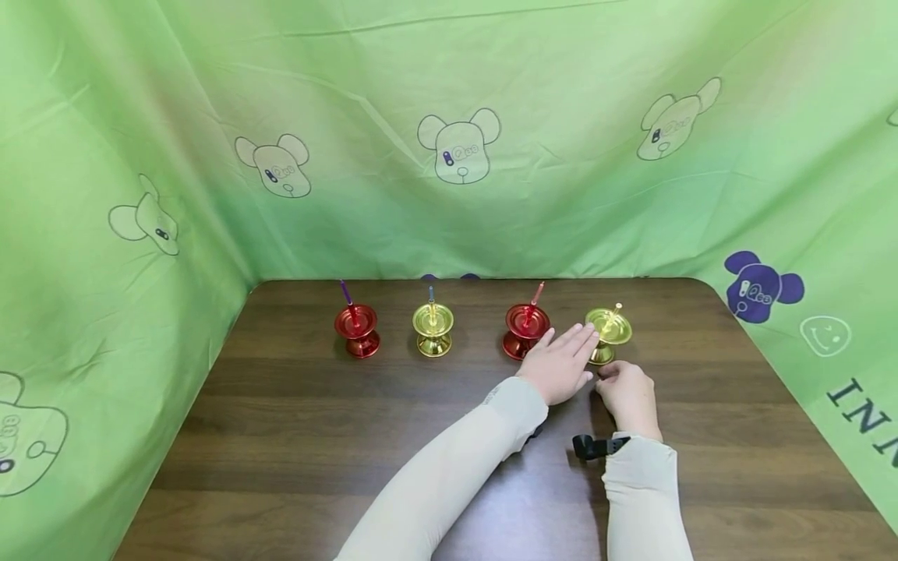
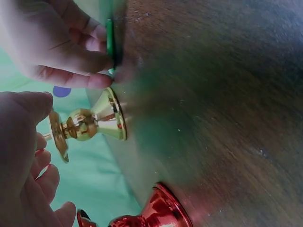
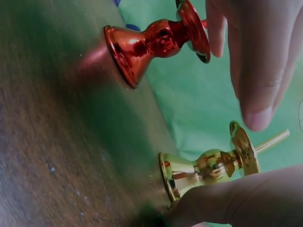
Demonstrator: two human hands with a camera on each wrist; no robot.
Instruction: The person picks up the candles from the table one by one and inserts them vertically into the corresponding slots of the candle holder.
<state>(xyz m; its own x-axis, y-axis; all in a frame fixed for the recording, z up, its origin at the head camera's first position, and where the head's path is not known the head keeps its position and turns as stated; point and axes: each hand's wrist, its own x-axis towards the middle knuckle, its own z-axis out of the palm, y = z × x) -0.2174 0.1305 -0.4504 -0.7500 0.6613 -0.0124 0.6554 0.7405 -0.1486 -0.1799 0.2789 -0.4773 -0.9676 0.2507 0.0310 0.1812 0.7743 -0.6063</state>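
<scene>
At the right end of a row of candle holders, a gold candle holder (image 1: 612, 327) bears a thin pale candle (image 3: 272, 141), tilted. My left hand (image 1: 561, 362) reaches over its near left side, fingers extended, fingertips right at the dish. Close to the base of this holder, my right hand (image 1: 627, 397) is low over the table, fingers bent. A thin green stick (image 2: 110, 45) shows at its fingertips in the left wrist view, pinched close to the tabletop. To the left stands a red candle holder (image 3: 142, 47) with a pink candle (image 1: 537, 293), partly behind my left hand.
Farther left stand a gold candle holder (image 1: 433, 327) with a blue candle (image 1: 431, 294) and a red candle holder (image 1: 358, 331) with a purple candle (image 1: 346, 292). All are near the back edge of the wooden table (image 1: 281, 460). Green cloth (image 1: 365, 210) hangs behind.
</scene>
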